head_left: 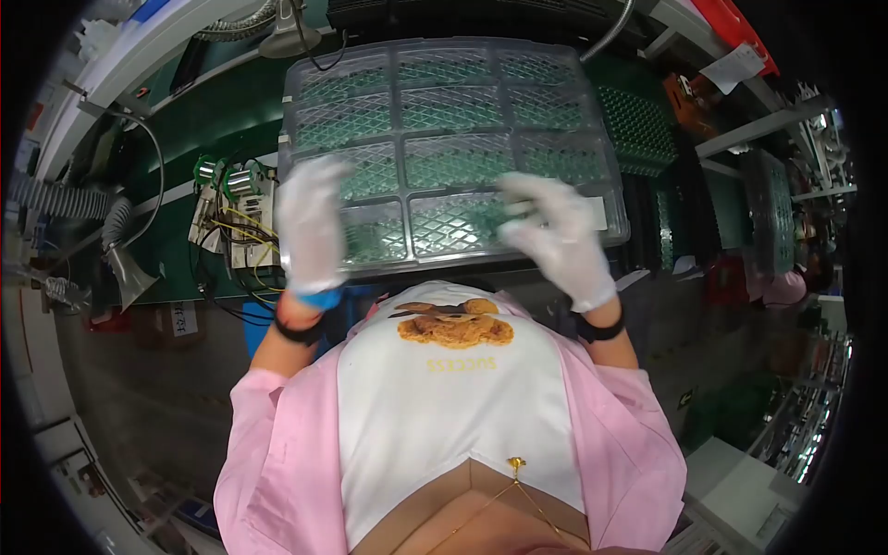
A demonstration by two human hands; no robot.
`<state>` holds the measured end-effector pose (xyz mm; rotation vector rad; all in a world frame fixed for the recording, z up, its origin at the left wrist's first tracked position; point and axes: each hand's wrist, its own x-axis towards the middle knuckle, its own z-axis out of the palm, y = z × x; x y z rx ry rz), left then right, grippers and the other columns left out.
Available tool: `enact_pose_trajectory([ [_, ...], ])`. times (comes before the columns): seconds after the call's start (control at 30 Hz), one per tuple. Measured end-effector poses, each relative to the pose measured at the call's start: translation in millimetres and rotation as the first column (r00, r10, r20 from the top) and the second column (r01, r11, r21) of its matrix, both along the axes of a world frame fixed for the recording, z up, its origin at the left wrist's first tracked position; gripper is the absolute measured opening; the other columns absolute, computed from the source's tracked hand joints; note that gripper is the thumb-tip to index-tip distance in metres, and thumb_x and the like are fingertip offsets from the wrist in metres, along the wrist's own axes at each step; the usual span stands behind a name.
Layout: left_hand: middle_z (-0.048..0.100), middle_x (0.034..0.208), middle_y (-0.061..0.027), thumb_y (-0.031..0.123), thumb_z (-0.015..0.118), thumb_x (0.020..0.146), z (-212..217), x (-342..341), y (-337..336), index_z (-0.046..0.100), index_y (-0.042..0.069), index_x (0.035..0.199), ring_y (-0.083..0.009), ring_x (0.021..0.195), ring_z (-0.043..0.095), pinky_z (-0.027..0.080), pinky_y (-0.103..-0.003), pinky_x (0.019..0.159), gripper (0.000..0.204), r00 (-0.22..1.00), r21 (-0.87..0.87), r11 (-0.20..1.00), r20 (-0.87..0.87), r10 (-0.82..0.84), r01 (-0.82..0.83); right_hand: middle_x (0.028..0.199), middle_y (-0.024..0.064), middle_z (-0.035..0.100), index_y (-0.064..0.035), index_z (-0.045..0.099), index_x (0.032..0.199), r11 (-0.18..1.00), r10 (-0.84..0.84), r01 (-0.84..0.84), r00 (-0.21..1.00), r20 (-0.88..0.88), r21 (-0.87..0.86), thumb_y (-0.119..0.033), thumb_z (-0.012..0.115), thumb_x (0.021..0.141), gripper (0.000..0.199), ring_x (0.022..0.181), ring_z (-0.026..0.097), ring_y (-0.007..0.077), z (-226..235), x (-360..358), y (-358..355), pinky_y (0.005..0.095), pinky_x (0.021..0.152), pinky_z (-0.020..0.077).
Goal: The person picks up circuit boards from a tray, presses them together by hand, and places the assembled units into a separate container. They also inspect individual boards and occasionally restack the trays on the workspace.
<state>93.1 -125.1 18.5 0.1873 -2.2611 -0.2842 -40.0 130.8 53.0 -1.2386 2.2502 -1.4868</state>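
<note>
A large clear plastic tray [403,176], divided into several compartments, lies on the bench in front of me. Green pieces with a criss-cross look show through it. My left hand [314,227], in a white glove, is by the tray's left front edge. Motion blurs its fingers, but they look stretched forward with nothing visible in them. Over the right front compartments my right hand [560,236], also gloved in white, has its fingers apart and holds nothing. Whether either hand touches the tray, I cannot tell.
Left of the tray are spools of wire [242,180] and a fixture [252,222] with yellow and black cables. A flexible duct with a funnel nozzle [132,276] hangs farther left. A green studded block [636,131] stands at the right, with another clear tray [768,217] beyond.
</note>
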Motion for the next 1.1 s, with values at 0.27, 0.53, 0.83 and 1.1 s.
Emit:
enact_pose_trajectory([
  [0.27,0.06,0.087,-0.0057,0.027,0.048,0.097,8,-49,42,0.061,0.001,0.096,-0.0127,0.077,0.058,0.048,-0.029,0.068,0.028,0.943,0.928,0.291,-0.143,-0.301,0.233,0.075,0.0046,0.061,-0.0003,0.057,0.086,0.988,0.108,-0.136,0.944,0.311,0.068,-0.015,0.072,0.078,0.023,0.063,0.057,0.0134,-26,13,-54,0.0285,0.056,0.0469],
  [0.53,0.057,0.079,-0.0042,0.025,0.06,0.092,-6,-58,58,0.056,-0.001,0.094,-0.0092,0.054,0.053,0.044,-0.022,0.05,0.026,0.773,0.997,0.03,-0.032,-0.633,0.065,0.069,0.0013,0.055,-0.0039,0.056,0.086,0.971,0.102,-0.134,0.982,0.162,0.199,-0.02,0.069,0.084,0.021,0.05,0.048,0.0065,-23,-31,-33,0.0209,0.044,0.0372],
  [0.83,0.054,0.076,-0.0034,0.02,0.066,0.087,-1,-85,94,0.054,0.001,0.089,-0.0082,0.05,0.052,0.044,-0.021,0.044,0.023,0.704,0.901,-0.323,-0.428,-0.566,0.288,0.068,0.0,0.055,-0.0056,0.058,0.087,0.878,0.318,-0.472,0.446,0.837,-0.082,-0.022,0.067,0.084,0.019,0.048,0.042,0.0021,20,-78,-2,0.0161,0.038,0.0294],
  [1.1,0.054,0.079,-0.0033,0.026,0.065,0.088,-21,-94,84,0.058,-0.001,0.104,-0.0087,0.052,0.052,0.044,-0.021,0.047,0.032,0.944,0.956,-0.096,-0.289,-0.158,0.277,0.072,0.0088,0.062,-0.0019,0.063,0.091,0.949,-0.144,0.078,0.969,0.202,0.305,-0.018,0.065,0.083,0.019,0.057,0.059,0.0145,-77,-251,-89,0.0273,0.046,0.0463],
])
